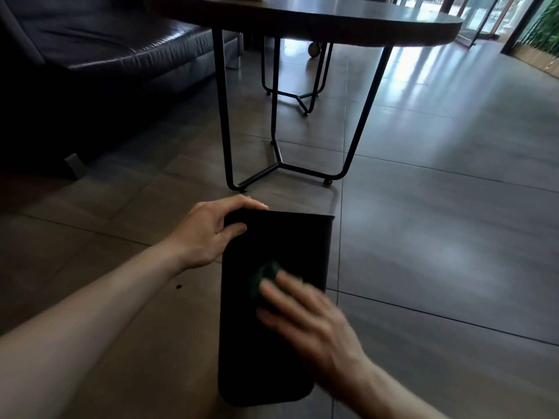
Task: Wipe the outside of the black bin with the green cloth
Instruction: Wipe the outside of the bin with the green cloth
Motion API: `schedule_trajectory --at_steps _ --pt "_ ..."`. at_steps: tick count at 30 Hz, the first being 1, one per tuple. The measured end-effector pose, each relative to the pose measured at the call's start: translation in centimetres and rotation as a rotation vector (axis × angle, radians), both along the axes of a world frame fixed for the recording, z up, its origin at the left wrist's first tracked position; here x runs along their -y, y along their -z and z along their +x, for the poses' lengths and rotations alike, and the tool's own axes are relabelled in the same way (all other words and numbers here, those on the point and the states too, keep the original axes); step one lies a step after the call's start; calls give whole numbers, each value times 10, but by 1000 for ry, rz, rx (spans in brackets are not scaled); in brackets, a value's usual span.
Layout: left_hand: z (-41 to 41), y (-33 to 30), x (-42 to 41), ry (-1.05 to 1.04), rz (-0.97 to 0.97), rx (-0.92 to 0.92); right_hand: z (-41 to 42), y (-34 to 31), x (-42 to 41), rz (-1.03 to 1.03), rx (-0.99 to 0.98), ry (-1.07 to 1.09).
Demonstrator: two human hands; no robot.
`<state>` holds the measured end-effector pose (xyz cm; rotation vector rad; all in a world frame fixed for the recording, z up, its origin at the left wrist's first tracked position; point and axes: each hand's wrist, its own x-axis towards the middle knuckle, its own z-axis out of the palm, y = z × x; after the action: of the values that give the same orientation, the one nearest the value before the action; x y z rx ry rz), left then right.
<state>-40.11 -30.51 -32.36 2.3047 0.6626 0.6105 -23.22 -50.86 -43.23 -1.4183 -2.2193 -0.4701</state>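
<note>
Black bin (266, 343): lying tilted on tiled floor (438, 237), near black metal legs of round desk (317, 22). Left hand (211, 234): fingers curled over bin's far edge, thumb on its side, gripping. Right hand (305, 316): blurred, fingers fairly straight, apparently pressing green cloth (264, 278) flat against bin's upper face. Dark leather sofa (90, 55): far left.
</note>
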Motion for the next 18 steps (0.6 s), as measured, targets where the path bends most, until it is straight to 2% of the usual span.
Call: schedule_trajectory --at_steps 3,4,5,8,10,12,15,18 --pt "-1 1 0 22 -10 -4 -6 40 37 -34 399 -94" --pt "-1 2 2 37 -12 -5 -1 43 42 -37 482 -96" --pt "0 3 2 43 -15 -3 5 41 45 -64 482 -110" --pt "-2 2 -1 20 -38 3 20 10 33 -125 167 -94" --pt "-1 1 -3 30 -30 -6 27 -21 6 -65 -80 43" --pt "2 0 0 53 -20 -18 28 -51 -28 19 -213 204" --pt "4 -2 2 62 -10 -1 19 -66 -52 54 -230 265" --pt "3 -1 -1 50 -16 10 1 -28 -26 35 -97 109"
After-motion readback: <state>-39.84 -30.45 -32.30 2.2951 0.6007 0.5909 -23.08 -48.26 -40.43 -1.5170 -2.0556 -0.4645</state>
